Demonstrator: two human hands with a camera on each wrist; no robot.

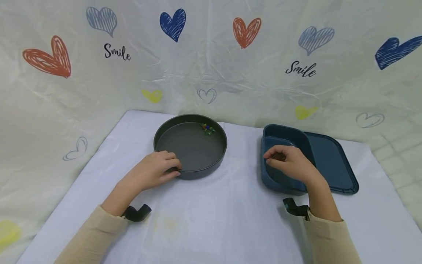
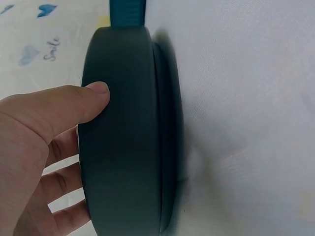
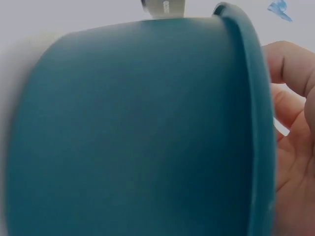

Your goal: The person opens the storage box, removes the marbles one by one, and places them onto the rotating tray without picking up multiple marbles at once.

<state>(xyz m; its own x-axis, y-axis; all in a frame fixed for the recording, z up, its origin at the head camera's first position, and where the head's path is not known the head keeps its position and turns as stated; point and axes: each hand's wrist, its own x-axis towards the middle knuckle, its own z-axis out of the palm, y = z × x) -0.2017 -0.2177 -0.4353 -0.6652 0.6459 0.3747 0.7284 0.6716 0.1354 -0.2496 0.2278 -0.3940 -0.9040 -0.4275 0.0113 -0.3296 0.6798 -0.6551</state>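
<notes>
A dark grey round pan (image 1: 191,143) stands on the table. My left hand (image 1: 156,170) grips its near-left rim; in the left wrist view the thumb (image 2: 96,101) presses the outer wall and the other fingers lie behind the rim. Several small shiny green, red and blue pieces (image 1: 207,129) lie in the pan's far right. On the right, my right hand (image 1: 290,159) hovers over a dark blue deep container (image 1: 268,178), its fingers loosely bent, thumb and forefinger close together. In the right wrist view the container's rim (image 3: 251,98) hides the fingertips; nothing shows in the palm.
A flat blue lid (image 1: 331,161) lies right of the container, partly behind it. White cloth (image 1: 211,216) covers the table between and in front of the vessels. Behind stands a pale sheet (image 1: 204,66) printed with hearts. Black wrist cameras (image 1: 136,213) jut from both sleeves.
</notes>
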